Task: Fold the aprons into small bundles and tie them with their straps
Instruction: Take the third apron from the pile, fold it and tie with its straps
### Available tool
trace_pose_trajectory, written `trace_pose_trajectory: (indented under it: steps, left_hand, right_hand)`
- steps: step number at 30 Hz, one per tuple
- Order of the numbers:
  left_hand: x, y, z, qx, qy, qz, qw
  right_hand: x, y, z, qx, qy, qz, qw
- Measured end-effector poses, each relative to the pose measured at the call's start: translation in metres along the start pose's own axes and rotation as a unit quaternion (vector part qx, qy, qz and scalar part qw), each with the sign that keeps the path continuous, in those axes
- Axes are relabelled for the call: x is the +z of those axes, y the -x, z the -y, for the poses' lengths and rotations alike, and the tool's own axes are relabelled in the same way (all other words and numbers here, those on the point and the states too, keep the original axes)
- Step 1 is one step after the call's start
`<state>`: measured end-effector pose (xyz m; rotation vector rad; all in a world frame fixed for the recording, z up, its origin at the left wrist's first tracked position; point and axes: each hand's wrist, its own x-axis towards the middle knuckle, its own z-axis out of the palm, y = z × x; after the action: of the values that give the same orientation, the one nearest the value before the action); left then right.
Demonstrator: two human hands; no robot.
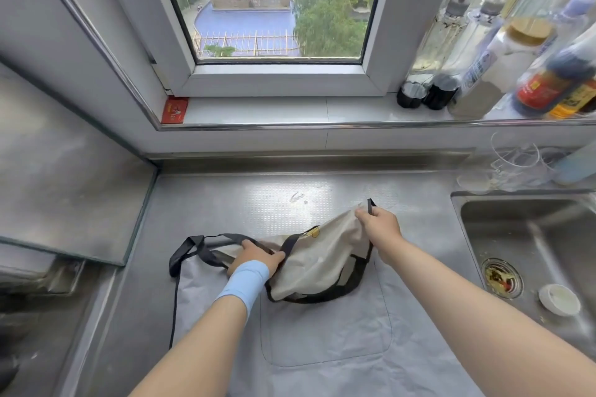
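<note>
The steel counter [258, 190] is hemmed in on three sides. A leaning glass panel [64, 177] stands at 9 o'clock, and the window sill [290, 109] runs across at 12 o'clock. The sink [477, 235] lies at 3 o'clock, with one small white cup [559, 300] beside its drain [501, 277]. On the sill sit one red packet [174, 110] at 11 o'clock and a crowded row of bottles [545, 87] at 2 o'clock, too overlapped to count. At least two clear glass cups [512, 158] stand behind the sink. Nothing lies between the person and the cloth. There are two aprons. The grey apron [322, 377] lies flat on the counter with its single pocket [325, 332] facing up. The beige apron [322, 261], edged in black, is bunched on top of it at the frame's centre. The left hand [258, 259], wearing a blue wristband [246, 280], sits at the beige apron's 9 o'clock edge with its fingers curled over the gathered fabric. A black strap loop [187, 251] trails away from it toward 9 o'clock. The right hand [382, 224] is raised at the apron's 1 o'clock corner. It pinches that corner together with a short strap end [370, 205], so the cloth hangs in a sag between the two hands.
</note>
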<state>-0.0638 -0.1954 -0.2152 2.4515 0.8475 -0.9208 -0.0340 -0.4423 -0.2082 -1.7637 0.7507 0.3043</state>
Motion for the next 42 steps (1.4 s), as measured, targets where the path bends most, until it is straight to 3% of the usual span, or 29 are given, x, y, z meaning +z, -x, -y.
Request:
trace_pose_trajectory:
  steps: [7,10,12,14,16,18,20,23,26,28,30,32,35,38,39,42]
  left_hand:
    - [0.013,-0.001,0.001,0.132,0.079,-0.012,0.988]
    - [0.014,-0.005,0.001,0.132,0.206,-0.055,0.968]
    - [0.006,-0.007,0.000,0.123,0.323,-0.120,0.930]
    - [-0.011,-0.012,-0.003,0.112,0.433,-0.120,0.886]
    - [-0.026,-0.022,-0.004,0.096,0.468,-0.075,0.875]
    - [-0.034,-0.028,-0.002,0.095,0.381,-0.062,0.918]
    - [-0.036,-0.024,0.002,0.126,0.260,-0.104,0.952]
    - [-0.032,-0.017,0.007,0.220,0.187,-0.203,0.936]
    - [-0.021,-0.018,0.010,0.293,0.092,-0.174,0.936]
    - [-0.017,-0.016,0.016,0.258,0.041,-0.141,0.955]
    - [-0.015,-0.015,0.028,0.210,0.018,-0.113,0.971]
    - [-0.013,-0.018,0.037,0.237,-0.048,-0.104,0.965]
    - [-0.020,-0.022,0.040,0.271,-0.083,-0.042,0.958]
    - [-0.028,-0.028,0.039,0.276,-0.176,-0.022,0.945]
    - [-0.033,-0.029,0.041,0.280,-0.218,-0.045,0.934]
    - [-0.055,-0.033,0.046,0.283,-0.311,-0.134,0.897]
  right_hand:
    - [0.006,-0.007,-0.002,0.005,0.066,-0.046,0.997]
    - [0.004,-0.006,-0.005,-0.012,0.152,-0.097,0.983]
    - [0.005,-0.001,-0.001,-0.021,0.225,-0.127,0.966]
    - [0.011,-0.001,-0.001,-0.082,0.337,-0.165,0.923]
    - [0.023,-0.001,0.000,-0.237,0.417,-0.173,0.860]
    - [0.040,0.003,0.004,-0.415,0.418,-0.110,0.801]
    - [0.061,0.005,0.006,-0.532,0.420,-0.034,0.735]
    - [0.090,0.010,0.011,-0.546,0.508,0.068,0.663]
    - [0.098,0.007,0.018,-0.475,0.603,0.128,0.628]
    - [0.096,0.007,0.019,-0.434,0.600,0.167,0.651]
    - [0.092,0.006,0.016,-0.416,0.522,0.147,0.730]
    - [0.091,0.005,0.011,-0.418,0.472,0.139,0.764]
    - [0.102,0.012,0.016,-0.389,0.493,0.219,0.747]
    - [0.118,0.011,0.016,-0.380,0.554,0.264,0.692]
    - [0.122,0.012,0.018,-0.387,0.549,0.256,0.696]
    - [0.126,0.010,0.030,-0.382,0.473,0.198,0.769]
